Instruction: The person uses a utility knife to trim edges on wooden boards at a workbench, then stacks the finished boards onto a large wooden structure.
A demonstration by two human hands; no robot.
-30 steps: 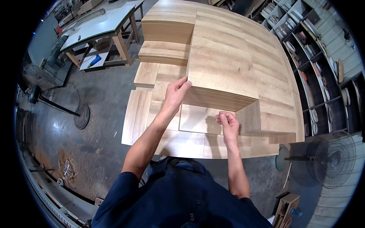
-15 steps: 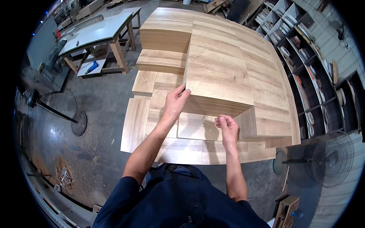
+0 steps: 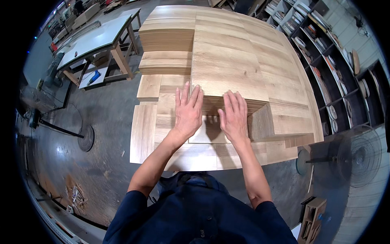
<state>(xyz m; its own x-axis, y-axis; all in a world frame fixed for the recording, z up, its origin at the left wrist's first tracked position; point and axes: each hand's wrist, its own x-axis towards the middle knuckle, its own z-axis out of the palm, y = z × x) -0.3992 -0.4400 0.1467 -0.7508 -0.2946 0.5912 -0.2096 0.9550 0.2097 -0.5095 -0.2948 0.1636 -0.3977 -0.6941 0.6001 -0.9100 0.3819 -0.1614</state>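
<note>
A tall stack of light wood-grain panels (image 3: 227, 67) stands in front of me, its near edge facing my body. My left hand (image 3: 189, 114) lies at the stack's near left corner, fingers stretched out and pointing away from me. Against the near edge, my right hand (image 3: 234, 116) rests with its fingers extended at the top and the thumb apart. Neither hand holds anything. Below them is a lower layer of boards (image 3: 191, 157), partly hidden by my hands and forearms. A shorter stack (image 3: 280, 118) adjoins on the right.
Stepped stacks of panels (image 3: 166, 61) rise on the left. Beyond stands a white-topped workbench (image 3: 91, 38) with a blue power tool (image 3: 94, 77) on its lower shelf. Floor fans (image 3: 85, 138) flank the pile. Dark shelving (image 3: 325, 77) with edging rolls runs along the right.
My left hand has opened from its pinch at the corner and laid its fingers out. My right hand has uncurled and moved up and left onto the near edge.
</note>
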